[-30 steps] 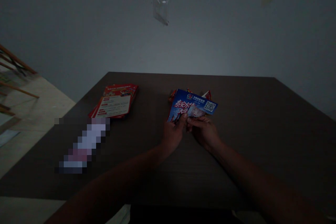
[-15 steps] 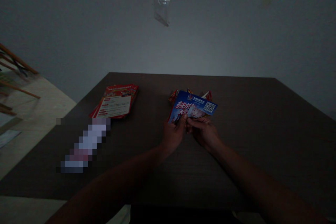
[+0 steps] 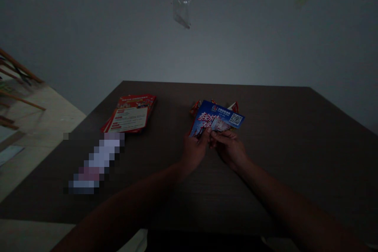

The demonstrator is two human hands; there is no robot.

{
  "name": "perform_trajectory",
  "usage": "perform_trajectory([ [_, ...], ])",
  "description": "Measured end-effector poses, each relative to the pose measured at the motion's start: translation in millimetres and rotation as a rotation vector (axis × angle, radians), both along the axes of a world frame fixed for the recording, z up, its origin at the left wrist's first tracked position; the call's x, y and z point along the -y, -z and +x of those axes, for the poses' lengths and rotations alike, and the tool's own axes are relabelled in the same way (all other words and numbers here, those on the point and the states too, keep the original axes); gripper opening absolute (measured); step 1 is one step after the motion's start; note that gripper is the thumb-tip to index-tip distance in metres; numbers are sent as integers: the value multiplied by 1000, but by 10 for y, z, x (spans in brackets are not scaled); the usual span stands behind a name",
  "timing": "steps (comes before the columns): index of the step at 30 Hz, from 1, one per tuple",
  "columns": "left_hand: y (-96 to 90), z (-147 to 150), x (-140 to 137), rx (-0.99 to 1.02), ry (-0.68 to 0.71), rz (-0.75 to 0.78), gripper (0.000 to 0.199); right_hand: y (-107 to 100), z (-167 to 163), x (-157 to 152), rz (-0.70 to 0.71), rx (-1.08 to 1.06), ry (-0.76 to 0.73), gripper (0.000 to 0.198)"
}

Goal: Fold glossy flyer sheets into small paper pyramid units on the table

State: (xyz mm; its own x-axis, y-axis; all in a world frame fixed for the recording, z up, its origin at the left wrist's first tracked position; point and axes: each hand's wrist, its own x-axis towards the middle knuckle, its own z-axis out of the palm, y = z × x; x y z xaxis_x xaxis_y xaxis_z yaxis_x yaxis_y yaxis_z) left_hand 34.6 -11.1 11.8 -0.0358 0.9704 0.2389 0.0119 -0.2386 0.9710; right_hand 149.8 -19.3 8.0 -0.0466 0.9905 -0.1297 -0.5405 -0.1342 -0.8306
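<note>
Both hands hold a blue printed flyer (image 3: 220, 115) with white lettering and a QR code at its right corner. My left hand (image 3: 195, 147) grips its lower left part, thumb on top. Close beside it, my right hand (image 3: 232, 150) pinches the lower edge, thumb and fingertips pressed together. Just behind the flyer lie small red and white pieces, perhaps folded paper or wrappers (image 3: 234, 106), mostly covered by it. On the left of the table sits a stack of red flyers (image 3: 130, 115) with a pale text panel.
A blurred-out pale object (image 3: 99, 163) lies on the dark wooden table (image 3: 165, 201), left of my arms. A grey wall (image 3: 221, 43) with clear plastic (image 3: 182, 4) taped to it rises behind. Wooden furniture legs (image 3: 22, 67) stand on the floor at far left.
The hands stay in the same place. The flyer's upper left edge has risen very slightly; the rest looks the same.
</note>
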Motion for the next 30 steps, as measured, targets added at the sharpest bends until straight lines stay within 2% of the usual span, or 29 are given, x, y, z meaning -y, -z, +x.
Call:
perform_trajectory([
  [14,9,4,-22,-4,-44,-9,24,-20,58,-4,-34,-115,125,10],
  [16,0,-31,-50,-24,-78,-22,27,-16,146,-38,-30,-118,162,9],
  [21,32,-157,-190,-115,-235,-76,35,-5,433,-137,-89,-165,364,10],
  [24,58,-174,-215,-125,-221,-78,36,9,433,-137,-129,-160,325,11],
  [30,59,-105,-127,-73,-137,-36,31,-14,189,-55,-50,-97,151,13],
])
